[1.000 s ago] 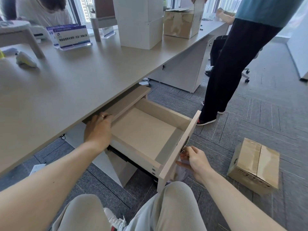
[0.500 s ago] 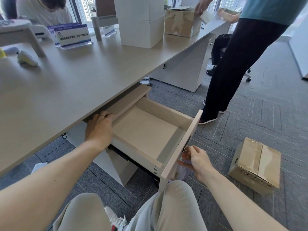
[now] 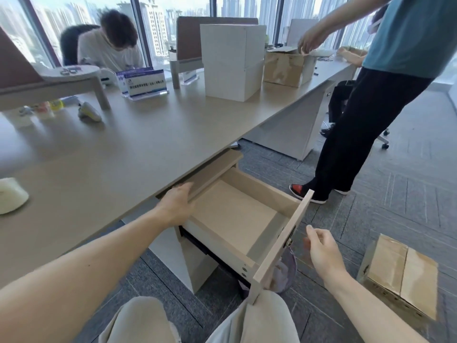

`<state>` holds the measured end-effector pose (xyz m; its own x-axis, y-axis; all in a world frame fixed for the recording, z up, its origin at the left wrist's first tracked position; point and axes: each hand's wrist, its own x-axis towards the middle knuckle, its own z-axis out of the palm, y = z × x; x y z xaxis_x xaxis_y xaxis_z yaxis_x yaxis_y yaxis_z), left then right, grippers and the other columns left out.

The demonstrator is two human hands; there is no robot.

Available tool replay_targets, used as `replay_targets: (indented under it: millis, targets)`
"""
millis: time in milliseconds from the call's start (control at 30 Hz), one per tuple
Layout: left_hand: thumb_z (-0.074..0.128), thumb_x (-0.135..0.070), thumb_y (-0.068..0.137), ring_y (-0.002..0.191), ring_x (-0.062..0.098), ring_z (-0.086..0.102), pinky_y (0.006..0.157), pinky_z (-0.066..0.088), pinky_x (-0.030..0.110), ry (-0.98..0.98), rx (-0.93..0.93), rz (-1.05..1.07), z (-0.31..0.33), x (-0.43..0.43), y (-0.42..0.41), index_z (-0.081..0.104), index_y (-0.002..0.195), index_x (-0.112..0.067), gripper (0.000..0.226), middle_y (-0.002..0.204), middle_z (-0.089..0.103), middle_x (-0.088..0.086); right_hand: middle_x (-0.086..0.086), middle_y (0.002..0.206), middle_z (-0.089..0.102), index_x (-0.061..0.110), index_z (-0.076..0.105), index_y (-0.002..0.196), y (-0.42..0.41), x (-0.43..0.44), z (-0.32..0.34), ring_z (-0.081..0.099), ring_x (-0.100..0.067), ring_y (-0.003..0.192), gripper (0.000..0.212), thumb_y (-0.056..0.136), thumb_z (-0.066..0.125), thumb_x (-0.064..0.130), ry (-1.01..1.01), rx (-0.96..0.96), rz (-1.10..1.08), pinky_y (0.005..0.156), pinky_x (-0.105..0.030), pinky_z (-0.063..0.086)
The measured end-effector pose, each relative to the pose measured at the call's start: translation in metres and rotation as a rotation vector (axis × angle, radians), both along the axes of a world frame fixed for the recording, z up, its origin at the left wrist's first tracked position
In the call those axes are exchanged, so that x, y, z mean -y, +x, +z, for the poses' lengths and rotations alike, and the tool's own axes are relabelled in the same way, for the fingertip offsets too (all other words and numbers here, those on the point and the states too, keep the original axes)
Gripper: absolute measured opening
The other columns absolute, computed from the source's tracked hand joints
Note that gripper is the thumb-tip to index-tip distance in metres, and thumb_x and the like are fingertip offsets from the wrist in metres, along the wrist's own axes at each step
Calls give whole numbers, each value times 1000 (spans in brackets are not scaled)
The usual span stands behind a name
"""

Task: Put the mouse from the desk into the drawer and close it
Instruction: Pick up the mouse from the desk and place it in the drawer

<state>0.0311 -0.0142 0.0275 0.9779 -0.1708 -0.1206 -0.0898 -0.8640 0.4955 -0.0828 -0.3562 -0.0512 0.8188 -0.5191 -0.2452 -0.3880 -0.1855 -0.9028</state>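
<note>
The drawer (image 3: 260, 187) under the desk (image 3: 123, 157) stands pulled out, with nothing inside it. My left hand (image 3: 176, 204) lies on the drawer's left rim by the desk edge, fingers stretched and holding nothing. My right hand (image 3: 320, 247) hovers just right of the drawer's front panel (image 3: 284, 240), fingers loosely apart and not touching it. A pale rounded thing that looks like the mouse (image 3: 11, 199) sits at the far left edge of the desk. A second grey-and-yellow mouse-like object (image 3: 89, 112) lies farther back; I cannot tell which is the mouse.
A person (image 3: 371, 115) stands right of the drawer, a foot close to its corner. A cardboard box (image 3: 403, 273) sits on the floor at right. A lined bin (image 3: 284, 271) is below the drawer front. White boxes (image 3: 232, 60) and a sign (image 3: 143, 81) stand on the desk.
My right hand has let go of the lock on the drawer front and drawn slightly away. My left hand's fingers have flattened on the rim. The view has tilted upward.
</note>
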Motion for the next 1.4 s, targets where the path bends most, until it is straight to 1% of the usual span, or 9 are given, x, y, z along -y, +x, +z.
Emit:
replay_targets:
  millis: [133,300,600,700,867,1000,1167,1300,1400]
  targets:
    - [62,-35,92,123,17,60,111,44,43,-298,-28,-28,41,-22,-8,43,146,-24,59,135,62,-2,4,102,65,27,55,103,20,-13,47,62,-21,99,34,95,45,58,-59,110,24,95,-51,51]
    - [62,-24,97,111,12,67,99,53,35,-531,61,17,100,-78,-33,55,137,-23,40,119,71,-5,9,104,63,32,54,104,61,-74,103,57,-21,109,29,94,46,58,-152,272,125,102,-43,40]
    - [66,-19,93,104,11,67,99,52,34,-487,346,403,118,-220,-72,61,127,-17,34,116,68,0,0,114,64,19,53,121,115,-277,155,61,-14,100,33,97,55,42,-121,498,585,78,-26,43]
    - [68,-16,92,106,16,64,102,50,39,-527,388,504,110,-257,-84,60,125,-18,34,117,64,2,6,104,62,22,52,117,122,-350,164,63,-16,98,26,96,58,37,-96,555,694,85,-33,50]
    - [68,-31,91,114,9,60,97,45,29,-432,444,677,95,-316,-111,57,133,-27,44,128,62,-10,2,115,63,28,51,118,119,-453,159,63,-18,106,29,94,60,41,-132,554,884,93,-37,51]
    - [68,-34,90,117,7,58,94,45,27,-416,470,769,77,-346,-121,54,135,-28,48,132,59,-13,1,118,58,28,52,122,112,-515,141,58,-16,110,38,89,66,41,-164,548,1014,89,-29,46]
    - [70,-35,89,117,7,58,99,49,32,-480,505,836,61,-362,-119,54,134,-28,49,134,58,-13,3,127,53,27,50,132,108,-562,131,52,-18,121,53,85,69,44,-259,541,1080,104,-35,43]
    - [71,-34,87,118,9,58,100,50,37,-357,546,875,50,-377,-117,56,133,-26,50,135,60,-9,3,143,41,30,41,143,112,-581,123,43,-23,131,74,79,74,47,-368,532,1150,109,-32,38]
    - [73,-33,85,116,11,59,95,50,29,-359,577,984,41,-390,-121,57,133,-24,51,135,60,-5,3,147,36,32,36,146,118,-587,116,41,-22,135,79,78,73,49,-433,542,1178,109,-32,37]
